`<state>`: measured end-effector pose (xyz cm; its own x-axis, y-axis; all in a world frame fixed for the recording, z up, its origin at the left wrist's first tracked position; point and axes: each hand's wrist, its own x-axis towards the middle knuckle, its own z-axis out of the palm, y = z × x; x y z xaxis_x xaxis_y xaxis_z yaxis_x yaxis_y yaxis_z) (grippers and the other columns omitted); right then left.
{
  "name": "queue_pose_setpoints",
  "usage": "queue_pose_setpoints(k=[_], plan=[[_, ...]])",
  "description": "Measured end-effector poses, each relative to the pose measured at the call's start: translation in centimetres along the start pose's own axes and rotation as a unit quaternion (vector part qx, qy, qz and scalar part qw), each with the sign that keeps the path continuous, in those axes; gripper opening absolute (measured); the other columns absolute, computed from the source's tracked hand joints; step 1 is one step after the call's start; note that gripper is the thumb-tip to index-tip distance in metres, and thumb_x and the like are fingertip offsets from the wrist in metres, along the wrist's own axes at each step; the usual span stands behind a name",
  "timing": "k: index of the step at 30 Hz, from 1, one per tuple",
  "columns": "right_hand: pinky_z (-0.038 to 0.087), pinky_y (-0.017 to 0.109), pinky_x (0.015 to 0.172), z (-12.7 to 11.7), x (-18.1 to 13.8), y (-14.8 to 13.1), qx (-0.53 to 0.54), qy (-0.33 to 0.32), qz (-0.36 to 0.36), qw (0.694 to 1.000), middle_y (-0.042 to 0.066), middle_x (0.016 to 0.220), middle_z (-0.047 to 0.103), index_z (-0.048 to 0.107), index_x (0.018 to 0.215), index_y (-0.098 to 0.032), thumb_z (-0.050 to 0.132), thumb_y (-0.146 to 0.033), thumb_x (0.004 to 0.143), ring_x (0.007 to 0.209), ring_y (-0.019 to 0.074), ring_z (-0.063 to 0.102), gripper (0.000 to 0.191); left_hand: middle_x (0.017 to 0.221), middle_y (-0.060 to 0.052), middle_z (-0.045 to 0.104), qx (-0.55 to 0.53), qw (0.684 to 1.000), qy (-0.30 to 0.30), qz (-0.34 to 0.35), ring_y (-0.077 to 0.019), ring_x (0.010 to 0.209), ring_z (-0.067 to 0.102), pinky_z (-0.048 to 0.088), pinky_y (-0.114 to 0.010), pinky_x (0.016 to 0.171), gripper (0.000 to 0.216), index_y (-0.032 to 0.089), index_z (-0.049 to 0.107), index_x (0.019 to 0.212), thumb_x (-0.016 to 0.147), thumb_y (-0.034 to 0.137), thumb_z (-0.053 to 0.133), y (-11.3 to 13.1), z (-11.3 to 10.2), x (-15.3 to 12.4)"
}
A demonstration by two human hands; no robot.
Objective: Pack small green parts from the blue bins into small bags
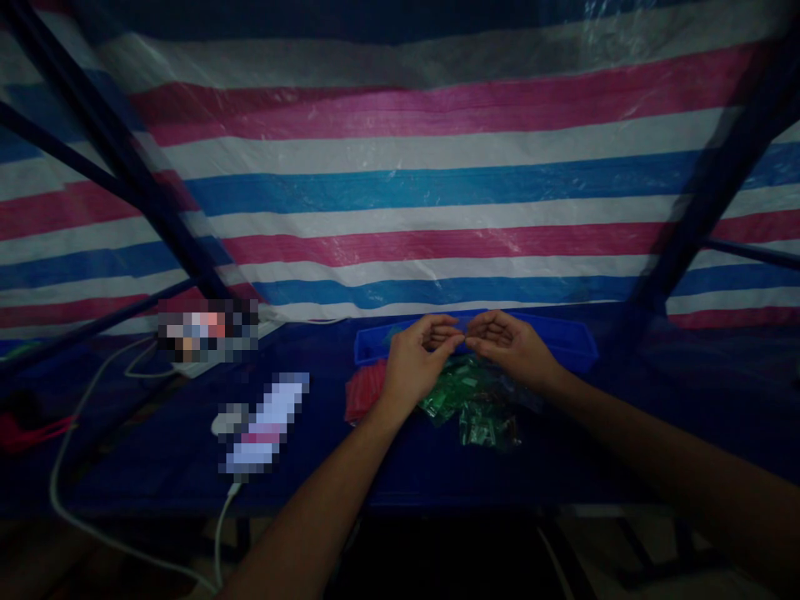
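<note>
My left hand [417,358] and my right hand [509,346] meet fingertip to fingertip above the dark blue table [156,450]. Both are curled in a pinch on something too small and dim to make out. Just behind them lies a shallow blue tray [575,343]. Under my wrists lie clear bags of green parts [475,408], and a bag of red parts [361,393] lies to the left of my left wrist.
A blurred-out flat device [266,421] with a white cable [220,533] lies at the left, beside a small grey object [226,417]. Another blurred patch [206,329] sits further back. A striped tarp [400,183] hangs behind, crossed by dark frame bars [125,158].
</note>
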<state>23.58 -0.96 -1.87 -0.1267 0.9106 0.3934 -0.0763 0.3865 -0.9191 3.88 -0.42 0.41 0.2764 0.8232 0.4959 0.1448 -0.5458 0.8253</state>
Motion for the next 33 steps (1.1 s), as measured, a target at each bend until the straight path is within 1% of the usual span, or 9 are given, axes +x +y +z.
queue_pose_setpoints(k=[4,12,19,22,25,28,30,33], plan=[[0.057,0.031,0.079,0.02,0.02,-0.16,0.008,0.006,0.008,1.0,0.005,0.099,0.071,0.066,0.099,-0.021,0.085,-0.037,0.078,0.089,0.0175,0.069,0.033,0.101,-0.009,0.078,-0.015,1.0,0.003,0.01,-0.02,0.093,0.076,0.063,-0.037,0.089,0.027,0.019,0.067,0.116,0.09,0.022,0.072,0.05,0.09,0.0],[0.057,0.03,0.075,0.11,0.11,-0.29,0.027,0.015,-0.005,0.999,0.004,0.097,0.07,0.065,0.106,-0.022,0.087,-0.037,0.076,0.088,0.0176,0.067,0.039,0.1,-0.008,0.077,-0.01,1.0,0.008,0.023,-0.0197,0.091,0.076,0.064,-0.038,0.087,0.028,0.021,0.066,0.119,0.092,0.022,0.071,-0.08,0.5,0.04],[0.055,0.029,0.077,0.42,0.1,-0.57,0.052,0.028,-0.02,0.998,0.002,0.094,0.067,0.064,0.106,-0.023,0.087,-0.032,0.076,0.087,0.0163,0.065,0.039,0.101,-0.008,0.077,-0.005,0.999,0.009,0.031,-0.0195,0.091,0.076,0.064,-0.038,0.086,0.029,0.022,0.065,0.12,0.091,0.022,0.072,0.18,0.43,0.04],[0.054,0.029,0.074,0.44,0.1,-0.65,0.051,0.037,-0.032,0.997,0.0,0.089,0.065,0.063,0.107,-0.023,0.087,-0.032,0.076,0.08,0.0146,0.063,0.04,0.1,-0.008,0.077,-0.008,0.999,0.017,0.034,-0.0192,0.091,0.076,0.064,-0.037,0.085,0.03,0.021,0.064,0.12,0.092,0.022,0.073,0.11,0.39,0.11],[0.055,0.03,0.072,0.39,0.15,-0.66,0.041,0.046,-0.033,0.998,-0.001,0.086,0.064,0.062,0.107,-0.023,0.087,-0.035,0.076,0.073,0.0142,0.062,0.042,0.101,-0.008,0.077,-0.014,0.999,0.028,0.035,-0.0193,0.091,0.076,0.063,-0.036,0.085,0.035,0.02,0.06,0.122,0.09,0.024,0.075,0.01,0.41,0.21],[0.057,0.032,0.074,0.48,0.18,-0.58,0.041,0.047,-0.016,0.998,0.002,0.092,0.068,0.062,0.106,-0.023,0.088,-0.037,0.074,0.079,0.0167,0.066,0.043,0.103,-0.009,0.077,-0.008,0.999,0.028,0.036,-0.0191,0.091,0.076,0.063,-0.037,0.086,0.034,0.02,0.059,0.122,0.091,0.024,0.074,-0.01,0.48,0.26],[0.058,0.032,0.074,0.63,0.14,-0.46,0.044,0.037,0.0,0.998,0.004,0.098,0.07,0.064,0.106,-0.023,0.088,-0.037,0.074,0.085,0.0185,0.068,0.042,0.103,-0.008,0.077,-0.002,0.999,0.028,0.042,-0.0185,0.091,0.076,0.063,-0.037,0.087,0.032,0.02,0.06,0.121,0.091,0.023,0.073,0.06,0.51,0.23],[0.057,0.032,0.071,0.81,0.01,-0.21,0.04,0.029,0.008,0.999,0.006,0.099,0.072,0.066,0.105,-0.022,0.086,-0.038,0.075,0.085,0.0193,0.068,0.039,0.102,-0.007,0.076,-0.002,0.999,0.022,0.048,-0.0182,0.092,0.076,0.063,-0.037,0.089,0.03,0.021,0.06,0.12,0.092,0.021,0.072,0.24,0.51,0.15]])
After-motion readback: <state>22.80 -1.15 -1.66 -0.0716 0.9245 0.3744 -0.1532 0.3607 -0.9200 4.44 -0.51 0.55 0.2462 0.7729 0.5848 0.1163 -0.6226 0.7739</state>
